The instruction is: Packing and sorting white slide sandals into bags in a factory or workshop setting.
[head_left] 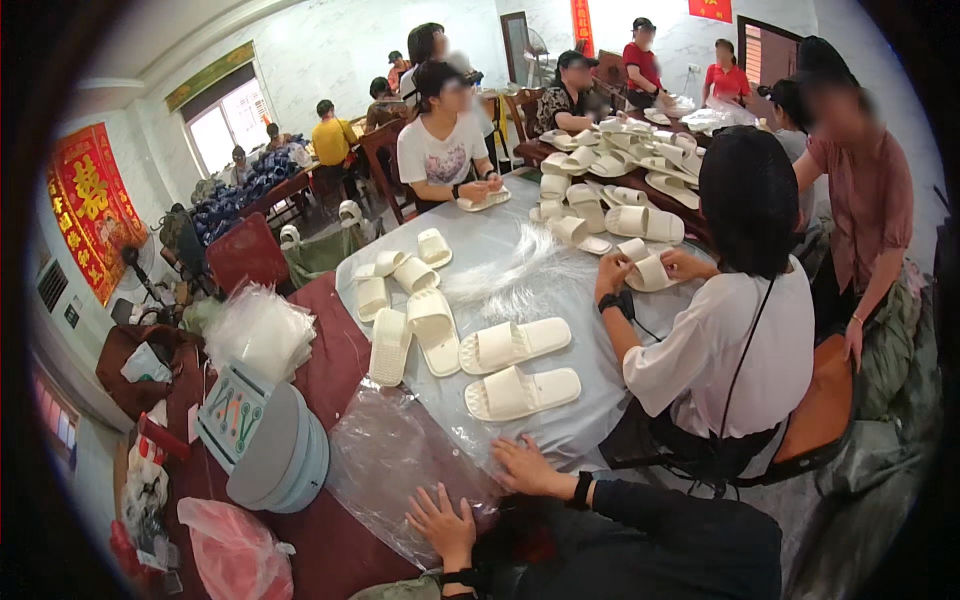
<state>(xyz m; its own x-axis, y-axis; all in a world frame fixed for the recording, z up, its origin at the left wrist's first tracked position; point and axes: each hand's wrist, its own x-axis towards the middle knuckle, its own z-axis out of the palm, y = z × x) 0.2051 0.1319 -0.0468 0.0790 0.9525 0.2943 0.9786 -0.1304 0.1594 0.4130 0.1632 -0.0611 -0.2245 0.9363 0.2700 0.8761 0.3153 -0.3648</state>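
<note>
Clear plastic film (385,450), perhaps a bag, lies flat in the lower middle of the frame, spread over the dark red worktop (335,550) and running up against the pale worktop (560,440) to its right. Smoothing or positioning this film looks like the step in hand, though whether it is one layer or a pouch I cannot tell.

The left grip (440,522) is released, fingers spread and palm down at the film's lower edge, seemingly resting on it. The right grip (527,466), just beyond the film's right corner, is likewise unclenched and holds nothing that shows; whether its thumb touches the film is unclear. So the film lies mostly above and to the left of both grips, pinched by neither.

If it is a bag, the next move probably calls for finding its mouth and parting the layers with the fingertips. A pair of cream slippers, the upper one (514,344) and the lower one (523,393), sits near the centre of the frame, above the right grip and apart from it.
</note>
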